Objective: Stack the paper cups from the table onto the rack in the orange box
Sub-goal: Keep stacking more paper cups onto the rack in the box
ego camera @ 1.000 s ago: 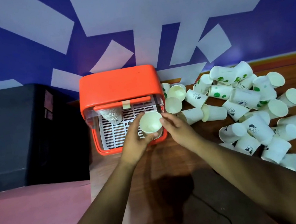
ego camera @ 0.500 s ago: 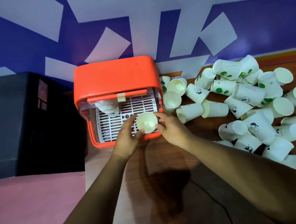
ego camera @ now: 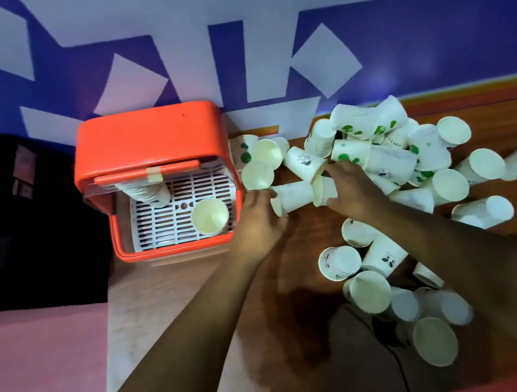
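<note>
The head camera looks down on a wooden table (ego camera: 171, 292) set against a blue wall with white shapes (ego camera: 425, 19). At the table's far left corner sits the orange box (ego camera: 148, 138), its front open, with a white slotted rack (ego camera: 161, 225) as its floor. On the rack, at the back left, a leaning stack of paper cups (ego camera: 149, 193) reaches up under the lid, and near the front right corner a single paper cup (ego camera: 210, 216) stands upright with its mouth up, apart from the stack. Just right of the box begins a loose pile of paper cups (ego camera: 411, 152), most lying on their sides, some plain, some with green dots or small black drawings, spreading over the right half of the table toward the near edge. The left hand (ego camera: 257, 219) is beside the box's right wall, its fingertips touching the mouth end of a side-lying paper cup (ego camera: 294, 195); motion blur hides whether the fingers have closed round it, so I cannot tell its grasp. The right hand (ego camera: 350, 189) lies over the neighbouring paper cup (ego camera: 323, 189), fingers above and thumb below, grasping it where it touches the side-lying one. A black cable (ego camera: 399, 362) runs across the near part of the table under the cups. Left of the table there is a black cabinet (ego camera: 2, 217) and, nearer, a pink surface (ego camera: 34, 363)
</note>
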### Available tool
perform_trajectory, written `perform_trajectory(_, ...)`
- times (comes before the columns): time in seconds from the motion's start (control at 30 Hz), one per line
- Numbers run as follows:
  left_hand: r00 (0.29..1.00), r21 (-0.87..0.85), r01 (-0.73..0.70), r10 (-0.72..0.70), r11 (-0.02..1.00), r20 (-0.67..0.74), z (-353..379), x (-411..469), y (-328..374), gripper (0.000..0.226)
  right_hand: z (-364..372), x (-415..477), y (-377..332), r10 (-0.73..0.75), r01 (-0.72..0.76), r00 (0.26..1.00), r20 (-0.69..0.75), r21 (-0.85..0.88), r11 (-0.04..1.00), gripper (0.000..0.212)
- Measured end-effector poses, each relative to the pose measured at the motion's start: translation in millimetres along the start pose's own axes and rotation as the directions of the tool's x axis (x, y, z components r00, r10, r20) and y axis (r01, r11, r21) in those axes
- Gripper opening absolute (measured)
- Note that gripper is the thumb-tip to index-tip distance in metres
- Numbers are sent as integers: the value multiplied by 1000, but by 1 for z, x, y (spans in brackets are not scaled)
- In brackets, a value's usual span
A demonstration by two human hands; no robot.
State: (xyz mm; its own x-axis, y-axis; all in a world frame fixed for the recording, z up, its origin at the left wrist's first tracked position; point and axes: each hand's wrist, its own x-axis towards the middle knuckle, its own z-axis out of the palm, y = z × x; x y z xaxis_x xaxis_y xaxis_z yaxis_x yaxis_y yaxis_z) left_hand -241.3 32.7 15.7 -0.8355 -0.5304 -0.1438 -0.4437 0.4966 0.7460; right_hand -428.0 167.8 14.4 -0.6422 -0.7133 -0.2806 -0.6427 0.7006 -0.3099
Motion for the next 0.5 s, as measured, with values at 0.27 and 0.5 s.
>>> perform_trajectory(0.27, 982, 164, 188, -185, 969, -33, 60, 42, 1, 71, 20, 18, 36, -69, 76, 995, 66, -109, 991, 62)
perform_trajectory(0.5, 993, 364, 119, -114, 924, -35, 71, 41, -19, 72, 34, 17, 46, -189, 195, 980, 58, -140, 971, 59)
